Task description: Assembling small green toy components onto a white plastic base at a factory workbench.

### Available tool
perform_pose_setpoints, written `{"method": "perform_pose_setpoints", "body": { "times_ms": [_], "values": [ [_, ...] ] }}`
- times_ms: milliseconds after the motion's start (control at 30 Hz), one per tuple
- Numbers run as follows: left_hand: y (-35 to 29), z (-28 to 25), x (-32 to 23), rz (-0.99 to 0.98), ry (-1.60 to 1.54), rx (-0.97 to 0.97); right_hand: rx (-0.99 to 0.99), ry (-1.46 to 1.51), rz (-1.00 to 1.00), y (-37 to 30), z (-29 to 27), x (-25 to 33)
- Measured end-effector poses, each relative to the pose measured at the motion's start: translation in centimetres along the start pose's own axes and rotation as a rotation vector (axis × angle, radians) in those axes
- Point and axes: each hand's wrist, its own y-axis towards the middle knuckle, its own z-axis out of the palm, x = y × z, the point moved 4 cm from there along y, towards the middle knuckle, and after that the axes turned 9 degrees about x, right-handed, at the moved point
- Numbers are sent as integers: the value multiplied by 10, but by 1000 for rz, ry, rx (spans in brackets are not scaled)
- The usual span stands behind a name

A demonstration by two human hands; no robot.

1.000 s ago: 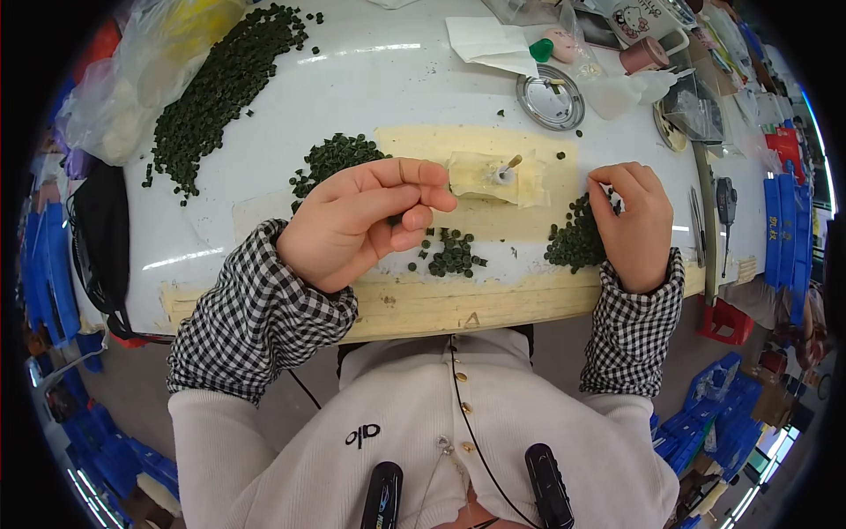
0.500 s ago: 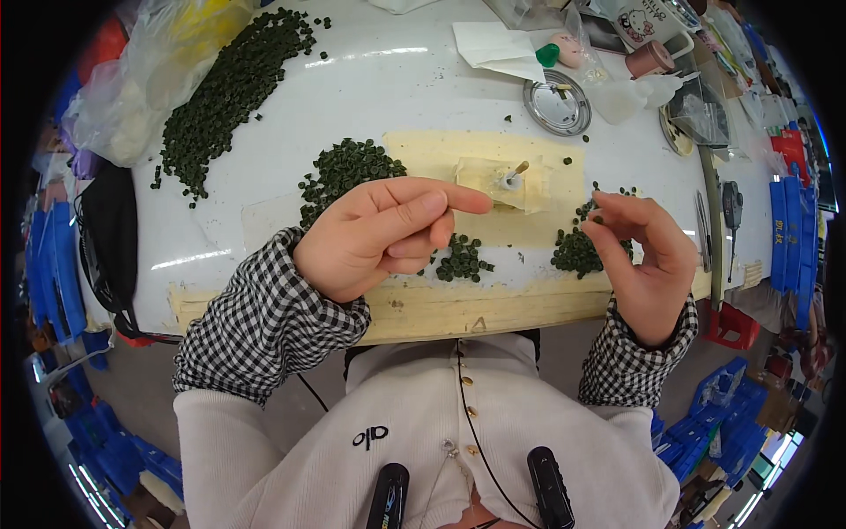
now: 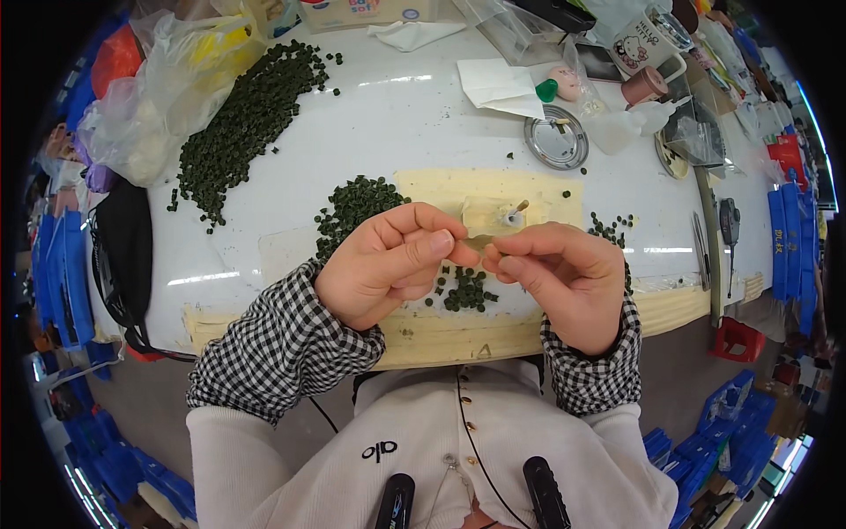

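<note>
Glossy white tabletop (image 3: 397,115), smooth, with bright glare streaks. Matt dark green pellets (image 3: 242,119), plastic-looking. Pale yellow matt tape patch (image 3: 441,187), papery. Shiny metal round lid (image 3: 556,137). Crinkled clear plastic bags (image 3: 163,88). Soft white paper tissue (image 3: 498,84). Checked woven cloth cuffs (image 3: 282,348).

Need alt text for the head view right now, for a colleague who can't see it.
Left hand and right hand meet fingertip to fingertip above a white table, pinching something too small to make out. Small dark green pieces lie in piles beneath them, with a larger heap far left.
</note>
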Motion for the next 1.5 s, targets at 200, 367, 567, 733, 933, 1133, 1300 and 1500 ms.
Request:
{"method": "perform_pose_setpoints", "body": {
  "times_ms": [200,367,567,733,933,1133,1300,1500],
  "values": [
    [-1,-1,0,-4,18,-6,71,194,-11,1,1,-10],
    [-1,0,0,-14,66,-106,62,313,46,2,3,-13],
    [-2,-3,1,36,1,4,96,379,119,2,2,-14],
    [-2,-1,-1,5,25,-29,104,428,65,2,2,-14],
    [-3,-3,0,18,61,-43,44,269,25,1,7,-7],
    [-2,-3,-1,11,58,-69,48,208,-107,0,4,-12],
    [-2,-2,0,13,103,-77,49,171,-73,0,5,-12],
    [-4,-2,0,12,189,-92,19,213,6,1,11,-8]
  ]
}}
